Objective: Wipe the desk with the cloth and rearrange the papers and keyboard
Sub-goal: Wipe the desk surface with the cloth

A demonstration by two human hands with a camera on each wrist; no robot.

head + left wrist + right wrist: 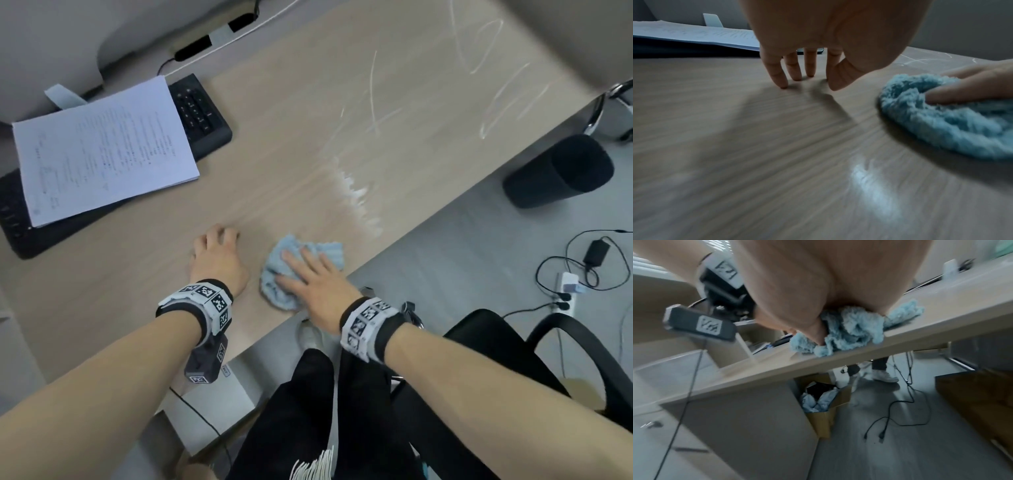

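No object is held by the left hand (pixel 217 255): its bent fingertips (pixel 784 85) are propped on the bare desk (pixel 301 137), nothing enclosed between them. Just to its right, the cloth (pixel 296 270) is pressed flat against the desk under the extended fingers of the right hand (pixel 315 277); in the right wrist view the thumb is seen digging into the bunched blue pile, so the cloth is pinned down, not lifted.

At the far left the papers (pixel 102 147) are stacked on top of the keyboard (pixel 202 109), whose dark ends stick out past both short edges of the sheets. White scrawled marks (pixel 493 68) and a smeared streak (pixel 356 195) are spread across the right part of the desk, well apart from the cloth.

Several risks can be judged. The cloth lies close to the near desk edge, so a stroke pulled towards the body could drag it off onto the floor. A loosely bunched cloth may also roll under the palm and skip over the marks. If the wipe is carried leftwards, the papers could be caught and slid off the keyboard.

One cloth, one keyboard and one stack of papers are counted; the number of sheets cannot be told. Two hands are in view.
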